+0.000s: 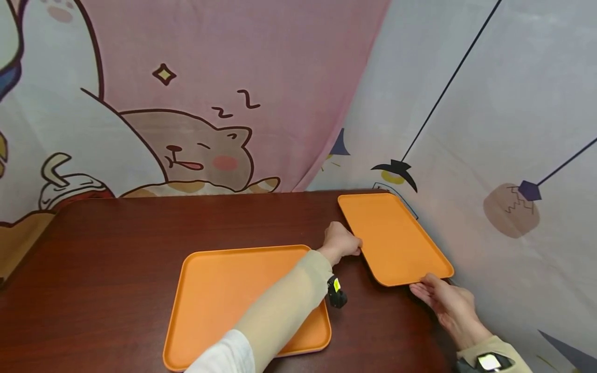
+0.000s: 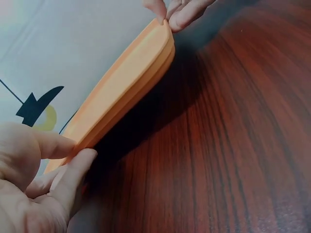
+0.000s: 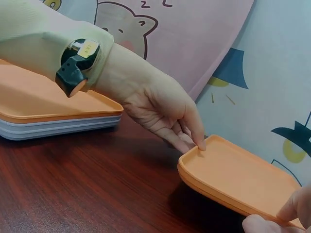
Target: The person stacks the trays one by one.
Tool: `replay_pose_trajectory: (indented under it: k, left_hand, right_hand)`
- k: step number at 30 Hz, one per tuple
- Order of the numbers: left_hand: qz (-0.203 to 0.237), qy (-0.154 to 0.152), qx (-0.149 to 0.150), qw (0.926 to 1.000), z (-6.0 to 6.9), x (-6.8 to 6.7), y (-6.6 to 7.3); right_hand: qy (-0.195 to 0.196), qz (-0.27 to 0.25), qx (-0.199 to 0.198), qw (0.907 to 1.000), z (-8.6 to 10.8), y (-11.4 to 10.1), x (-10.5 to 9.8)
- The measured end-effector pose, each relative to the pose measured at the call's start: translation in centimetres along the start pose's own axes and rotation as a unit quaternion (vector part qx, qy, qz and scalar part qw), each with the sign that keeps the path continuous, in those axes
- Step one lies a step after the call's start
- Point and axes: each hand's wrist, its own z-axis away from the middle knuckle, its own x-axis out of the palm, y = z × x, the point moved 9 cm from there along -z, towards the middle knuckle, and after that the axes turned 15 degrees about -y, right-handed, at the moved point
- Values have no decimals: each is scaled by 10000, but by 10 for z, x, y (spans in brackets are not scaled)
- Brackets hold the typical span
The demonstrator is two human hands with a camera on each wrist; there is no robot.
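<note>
At the right end of the table, both hands hold an orange tray (image 1: 394, 238) raised above the wood. My left hand (image 1: 339, 241) pinches its left edge between thumb and fingers, as the left wrist view also shows. My right hand (image 1: 449, 305) pinches the near edge by the right corner, thumb on top and fingers beneath. Along the side of the held tray (image 2: 129, 82) runs a second orange rim line; I cannot tell whether two trays are nested. Under my left forearm lies another orange tray (image 1: 233, 290), topping a stack of pale grey trays (image 3: 63, 128).
The dark reddish-brown table (image 1: 116, 259) backs onto a pink cartoon-printed cloth (image 1: 280, 77). A pale cloth (image 1: 489, 103) with printed lamps hangs close along the right side, by the held tray. Each wrist wears a small black camera (image 1: 337, 292).
</note>
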Motion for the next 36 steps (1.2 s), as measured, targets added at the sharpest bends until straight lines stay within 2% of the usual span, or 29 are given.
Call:
replay_pose_trajectory:
  k: [4, 10, 16, 22, 24, 28, 31, 34, 36]
  left_hand:
    - [-118, -16, 101, 9999, 5, 0, 5]
    - [-479, 213, 406, 9978, 14, -8, 16]
    - [-376, 383, 684, 9962, 27, -20, 21]
    - [-76, 291, 995, 9946, 40, -23, 22]
    - [169, 273, 1082, 9936, 44, -25, 22]
    - [717, 131, 1063, 9917, 51, -29, 19]
    - [1000, -162, 1029, 9895, 55, -31, 19]
    - [1117, -410, 1053, 9873, 60, -40, 21]
    - [1155, -451, 1061, 9866, 63, -51, 23]
  right_hand:
    - [-116, 79, -1, 9999, 2, -4, 2]
    - [-214, 255, -60, 9994, 4, -12, 11]
    - [-445, -299, 131, 9985, 4, -12, 22]
    - [-177, -895, 202, 9956, 5, -10, 22]
    - [-93, -1149, 157, 9932, 6, -12, 23]
    - [-19, -1423, 14, 9898, 8, -18, 25]
    - [19, -1393, -103, 9902, 9, -22, 25]
    - [-11, -1414, -254, 9896, 10, -25, 23]
    - [-135, -1486, -354, 9882, 10, -26, 24]
